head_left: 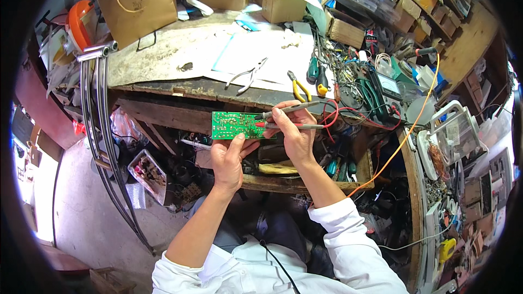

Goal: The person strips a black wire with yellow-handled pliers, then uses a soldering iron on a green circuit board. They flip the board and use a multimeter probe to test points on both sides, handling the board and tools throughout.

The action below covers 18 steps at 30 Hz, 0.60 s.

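Note:
A green circuit board [229,126] is held in my left hand [230,160], with my thumb on its soldered face near the lower edge. My right hand [291,136] grips two test probes [305,104], one dark and one with a red tip, both pointing at the board's right half. Whether the tips touch it I cannot tell. Red leads [333,114] loop from the probes toward an analog meter [389,88] at the right of the bench. Long-nose pliers [245,74] and yellow-handled cutters [299,88] lie on the bench just beyond the board.
The bench [152,65] carries cardboard boxes [280,2], a paper bag [133,13], screwdrivers [315,68] and heaped cables. An open drawer [294,184] of tools is below my hands. Metal tubes [95,109] and a bin [147,177] stand left. A cluttered side shelf is at right.

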### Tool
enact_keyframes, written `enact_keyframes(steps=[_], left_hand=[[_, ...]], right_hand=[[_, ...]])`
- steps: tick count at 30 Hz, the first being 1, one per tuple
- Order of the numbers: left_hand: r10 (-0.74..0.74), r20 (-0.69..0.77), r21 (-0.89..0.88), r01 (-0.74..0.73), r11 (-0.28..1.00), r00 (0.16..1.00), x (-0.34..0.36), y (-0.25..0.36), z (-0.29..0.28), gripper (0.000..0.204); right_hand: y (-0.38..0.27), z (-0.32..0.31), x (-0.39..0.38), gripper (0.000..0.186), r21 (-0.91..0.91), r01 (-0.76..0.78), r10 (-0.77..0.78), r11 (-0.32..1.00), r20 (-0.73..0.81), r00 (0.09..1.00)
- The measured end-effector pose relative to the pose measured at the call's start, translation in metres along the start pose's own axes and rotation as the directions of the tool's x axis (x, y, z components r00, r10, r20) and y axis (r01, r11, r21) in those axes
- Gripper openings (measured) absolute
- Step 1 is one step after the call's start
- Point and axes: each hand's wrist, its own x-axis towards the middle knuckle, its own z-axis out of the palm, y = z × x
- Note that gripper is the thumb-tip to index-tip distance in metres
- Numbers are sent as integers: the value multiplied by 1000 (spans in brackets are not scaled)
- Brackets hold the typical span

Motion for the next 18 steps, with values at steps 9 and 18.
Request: enact_keyframes(steps=[9, 18], left_hand=[[12, -6, -7, -12, 1000, 1000, 0, 0, 2, 21], [1, 12, -15, -1, 1000, 1000, 0, 1, 1, 19]], right_hand=[[2, -3, 0, 12, -8, -10, 10, 1000, 16, 1000], [4, -3, 2, 12, -19, -11, 11, 1000, 14, 1000]])
